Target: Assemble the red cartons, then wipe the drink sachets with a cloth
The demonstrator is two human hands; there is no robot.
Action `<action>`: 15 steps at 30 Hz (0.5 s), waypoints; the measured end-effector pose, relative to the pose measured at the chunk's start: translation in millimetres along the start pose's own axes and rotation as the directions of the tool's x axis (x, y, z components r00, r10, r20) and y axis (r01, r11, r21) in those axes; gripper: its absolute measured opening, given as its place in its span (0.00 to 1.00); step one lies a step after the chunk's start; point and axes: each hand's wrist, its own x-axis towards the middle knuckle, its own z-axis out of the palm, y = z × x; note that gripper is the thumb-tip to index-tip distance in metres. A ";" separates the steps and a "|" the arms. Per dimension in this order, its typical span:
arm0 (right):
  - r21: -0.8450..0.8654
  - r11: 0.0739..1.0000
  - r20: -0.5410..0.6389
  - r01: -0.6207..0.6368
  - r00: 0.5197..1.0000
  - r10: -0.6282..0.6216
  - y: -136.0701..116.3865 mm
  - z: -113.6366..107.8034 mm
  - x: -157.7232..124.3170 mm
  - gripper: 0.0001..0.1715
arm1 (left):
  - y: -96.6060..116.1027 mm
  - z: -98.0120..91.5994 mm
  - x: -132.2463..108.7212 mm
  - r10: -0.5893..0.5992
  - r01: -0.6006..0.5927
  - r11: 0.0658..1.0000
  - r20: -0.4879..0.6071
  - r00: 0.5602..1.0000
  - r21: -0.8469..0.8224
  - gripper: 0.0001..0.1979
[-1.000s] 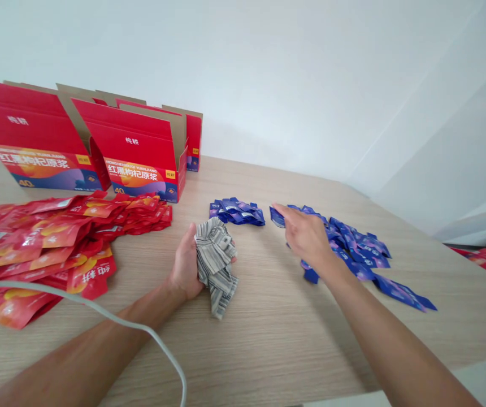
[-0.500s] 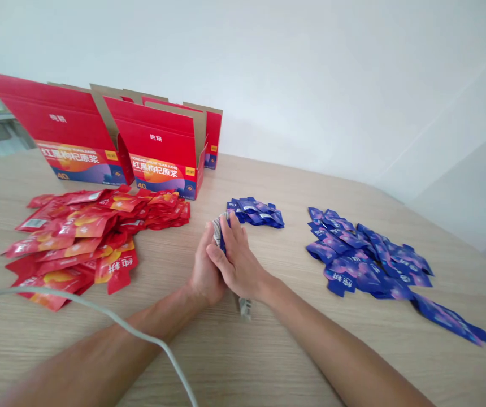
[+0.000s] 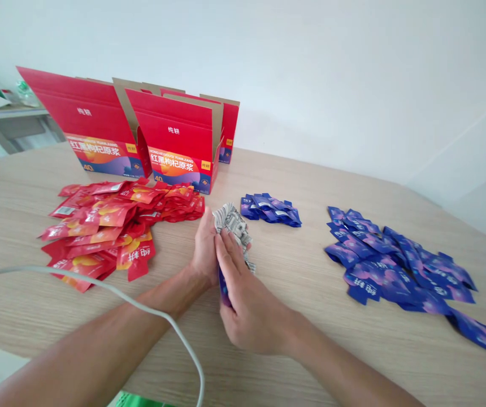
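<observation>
My left hand (image 3: 206,249) and my right hand (image 3: 249,302) are pressed together above the table, palms facing. Between them is a blue sachet (image 3: 224,289), showing as a strip under my right thumb and lying against my left palm. A crumpled grey-and-white patterned cloth (image 3: 231,217) sticks out over the fingertips and past the right side of my right fingers. Most of the sachet is hidden by the hands. A small pile of blue sachets (image 3: 270,209) lies just beyond them.
Red sachets (image 3: 103,223) are heaped at the left, before several open red boxes (image 3: 175,133). A larger spread of blue sachets (image 3: 389,260) covers the right side. A pale cable (image 3: 141,308) crosses my left forearm. The wooden table (image 3: 311,362) meets a white wall.
My right hand has turned and moved nearer, baring more of the cloth at the top and a strip of blue sachet. The view has swung left.
</observation>
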 end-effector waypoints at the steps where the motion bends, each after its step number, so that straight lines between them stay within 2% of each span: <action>1: 0.054 0.998 -0.023 0.021 1.000 -0.020 -0.1 -5.8 -1.6 0.59 | 2.1 -0.1 0.5 -0.002 0.002 1.000 -0.007 1.000 0.001 0.34; 3: 0.231 0.972 -0.157 0.054 0.987 -0.017 1.7 -20.2 -1.4 0.55 | 4.2 1.1 0.3 -0.006 0.006 1.000 0.011 1.000 -0.008 0.36; 6: 0.560 0.819 -0.424 0.127 0.893 0.152 8.8 -35.0 6.9 0.51 | 0.3 5.2 -2.3 -0.055 0.058 0.998 0.093 0.994 -0.033 0.40; 8: 0.673 0.730 -0.465 0.120 0.836 0.292 16.3 -34.6 14.7 0.49 | -5.4 7.5 -5.0 -0.109 0.117 0.992 0.122 0.987 -0.057 0.41; 9: 0.663 0.745 -0.466 0.077 0.821 0.330 20.9 -32.0 18.1 0.47 | -8.2 8.1 -6.2 -0.128 0.137 0.988 0.124 0.984 -0.068 0.41; 10: 0.597 0.802 -0.483 0.018 0.807 0.341 25.9 -28.7 20.8 0.44 | -10.6 8.2 -7.2 -0.141 0.150 0.986 0.118 0.983 -0.077 0.41; 12: 0.311 0.946 -0.580 -0.086 0.772 0.261 36.0 -23.0 23.6 0.41 | -13.4 7.5 -8.4 -0.144 0.152 0.985 0.091 0.985 -0.084 0.40; 13: 0.130 0.985 -0.627 -0.116 0.760 0.172 40.6 -21.6 23.9 0.41 | -13.9 7.0 -8.6 -0.137 0.143 0.986 0.074 0.988 -0.083 0.40; 15: -0.164 0.980 -0.633 -0.113 0.774 -0.017 47.6 -22.2 23.4 0.41 | -13.8 6.0 -8.9 -0.118 0.123 0.989 0.058 0.991 -0.080 0.39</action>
